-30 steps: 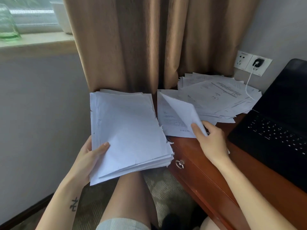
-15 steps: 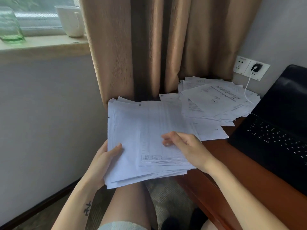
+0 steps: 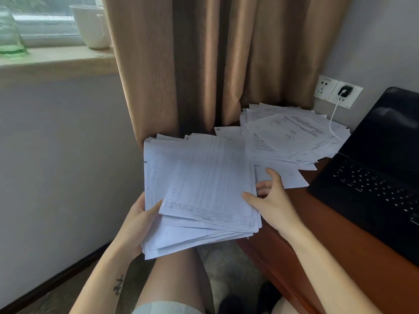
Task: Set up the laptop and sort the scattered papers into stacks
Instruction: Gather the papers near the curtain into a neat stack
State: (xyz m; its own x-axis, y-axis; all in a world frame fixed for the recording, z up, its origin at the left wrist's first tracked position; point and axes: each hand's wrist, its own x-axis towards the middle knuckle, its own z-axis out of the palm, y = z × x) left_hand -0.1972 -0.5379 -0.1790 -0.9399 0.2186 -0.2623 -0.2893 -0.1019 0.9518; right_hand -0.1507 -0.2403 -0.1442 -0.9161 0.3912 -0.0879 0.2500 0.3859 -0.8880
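Gripping the stack [image 3: 204,189] at its near-left corner in the left hand [image 3: 138,220], thumb on top, to keep it level over the lap [image 3: 176,279] left of the desk [image 3: 328,234], with the right hand [image 3: 272,200] slack and spread against its right edge, probably squaring sheets, pile [image 3: 292,137] and laptop [image 3: 381,173] farther right.

wall [image 3: 56,155]: pale grey, dark skirting [image 3: 56,283] | window [image 3: 45,21]: daylight, pale sill [image 3: 56,63] upper left | curtain [image 3: 204,64]: tan, hangs centre | desk [image 3: 340,257]: reddish wood, right | floor [image 3: 229,261]: patterned carpet
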